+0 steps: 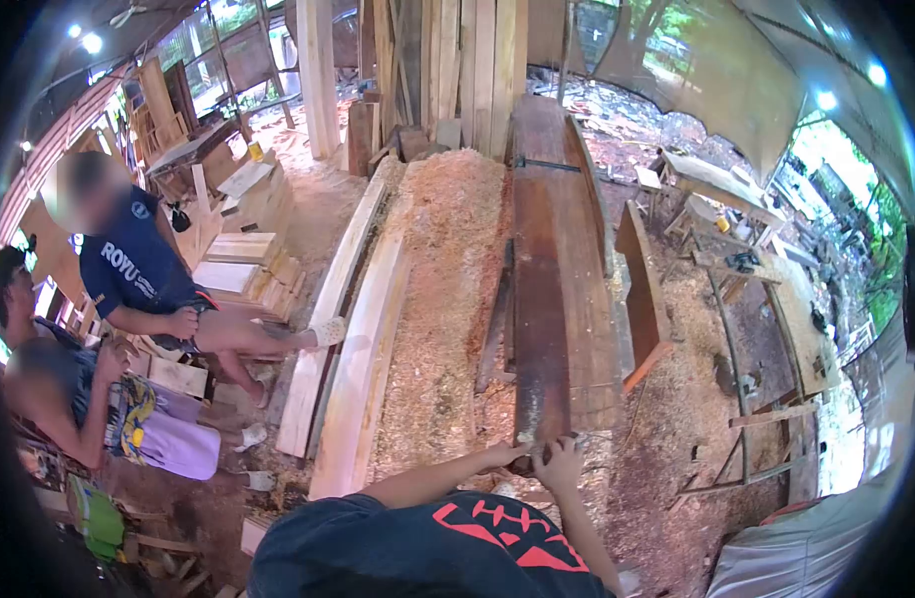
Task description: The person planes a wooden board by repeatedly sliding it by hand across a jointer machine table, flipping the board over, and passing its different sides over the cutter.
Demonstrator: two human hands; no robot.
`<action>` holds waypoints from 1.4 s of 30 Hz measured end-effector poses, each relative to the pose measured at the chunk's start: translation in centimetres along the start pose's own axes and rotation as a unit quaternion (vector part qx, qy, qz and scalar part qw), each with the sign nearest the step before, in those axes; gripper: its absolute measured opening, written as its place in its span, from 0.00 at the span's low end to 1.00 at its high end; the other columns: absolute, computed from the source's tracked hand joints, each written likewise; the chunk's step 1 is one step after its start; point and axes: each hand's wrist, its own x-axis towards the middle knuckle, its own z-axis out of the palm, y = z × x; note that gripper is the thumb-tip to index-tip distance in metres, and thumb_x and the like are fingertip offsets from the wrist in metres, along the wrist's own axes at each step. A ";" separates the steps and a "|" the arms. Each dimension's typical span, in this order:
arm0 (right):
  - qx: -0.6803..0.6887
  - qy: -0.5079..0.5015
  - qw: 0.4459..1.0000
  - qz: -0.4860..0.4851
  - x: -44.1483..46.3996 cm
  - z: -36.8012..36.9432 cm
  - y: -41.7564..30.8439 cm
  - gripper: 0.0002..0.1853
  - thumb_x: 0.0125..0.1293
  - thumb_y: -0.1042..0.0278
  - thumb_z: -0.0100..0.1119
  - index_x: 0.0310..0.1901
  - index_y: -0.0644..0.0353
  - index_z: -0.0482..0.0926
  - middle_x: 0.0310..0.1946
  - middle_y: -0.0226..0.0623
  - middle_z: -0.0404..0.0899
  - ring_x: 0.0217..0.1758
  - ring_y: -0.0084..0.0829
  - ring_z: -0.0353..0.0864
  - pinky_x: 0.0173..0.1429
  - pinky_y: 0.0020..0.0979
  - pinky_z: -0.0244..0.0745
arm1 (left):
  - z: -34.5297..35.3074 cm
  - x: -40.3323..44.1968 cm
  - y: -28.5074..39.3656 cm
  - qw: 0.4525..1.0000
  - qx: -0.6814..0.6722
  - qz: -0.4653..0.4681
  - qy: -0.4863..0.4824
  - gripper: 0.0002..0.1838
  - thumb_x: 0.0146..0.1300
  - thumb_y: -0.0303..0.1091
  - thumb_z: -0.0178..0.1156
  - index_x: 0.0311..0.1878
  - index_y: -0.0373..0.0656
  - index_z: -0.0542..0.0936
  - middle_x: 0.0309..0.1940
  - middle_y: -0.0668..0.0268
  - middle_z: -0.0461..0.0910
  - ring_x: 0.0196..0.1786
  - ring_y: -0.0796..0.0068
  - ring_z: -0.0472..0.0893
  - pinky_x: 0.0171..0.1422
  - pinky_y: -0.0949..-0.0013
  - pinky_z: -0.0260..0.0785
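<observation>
At the near end of a long dark-brown plank [543, 299], both of my hands are close together. My left hand [503, 456] reaches in from the left, its fingers closed at the plank's end corner. My right hand [560, 464] is bent over the same end, fingers curled downward. Between them is a small dark shape [523, 464], too unclear to name, mostly covered by my fingers. A lighter brown board [589, 349] lies along the plank's right side.
Wood shavings [437, 299] are heaped left of the plank, beside pale long boards [363, 369]. Two people are at the left, one standing [129, 249], one seated [64, 399]. A brown board [642, 299] stands on edge to the right, before a wooden frame [746, 399].
</observation>
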 end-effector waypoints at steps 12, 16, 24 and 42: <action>0.170 -0.043 0.983 -0.049 -0.4 -2.6 3.4 0.23 0.65 0.52 0.64 0.47 0.67 0.85 0.48 0.44 0.86 0.53 0.53 0.82 0.60 0.46 0.76 | 2.6 -0.1 1.6 0.981 -0.072 0.050 0.174 0.23 0.68 0.51 0.70 0.50 0.37 0.87 0.44 0.58 0.89 0.44 0.66 0.88 0.46 0.64 0.80; 0.395 -0.142 0.897 0.140 1.3 -1.3 5.8 0.28 0.75 0.44 0.54 0.44 0.68 0.86 0.40 0.47 0.89 0.44 0.52 0.88 0.50 0.41 0.80 | 5.2 -10.5 10.3 0.937 0.203 0.081 0.271 0.40 0.60 0.67 0.67 0.46 0.29 0.87 0.40 0.47 0.88 0.42 0.50 0.90 0.45 0.57 0.81; 0.264 -0.139 0.938 0.175 1.9 -2.5 7.4 0.35 0.51 0.47 0.80 0.46 0.77 0.83 0.36 0.51 0.88 0.37 0.37 0.90 0.39 0.39 0.85 | 6.2 -9.9 10.5 0.957 0.229 0.174 0.019 0.30 0.76 0.59 0.56 0.55 0.36 0.86 0.45 0.56 0.90 0.45 0.68 0.88 0.52 0.63 0.80; 0.364 -0.171 0.866 0.298 1.6 -1.5 10.7 0.32 0.48 0.58 0.80 0.50 0.74 0.80 0.40 0.49 0.87 0.39 0.39 0.88 0.44 0.38 0.83 | -3.4 -10.9 5.1 0.997 -0.021 0.004 0.074 0.23 0.72 0.51 0.62 0.42 0.35 0.85 0.35 0.59 0.88 0.33 0.68 0.88 0.30 0.69 0.76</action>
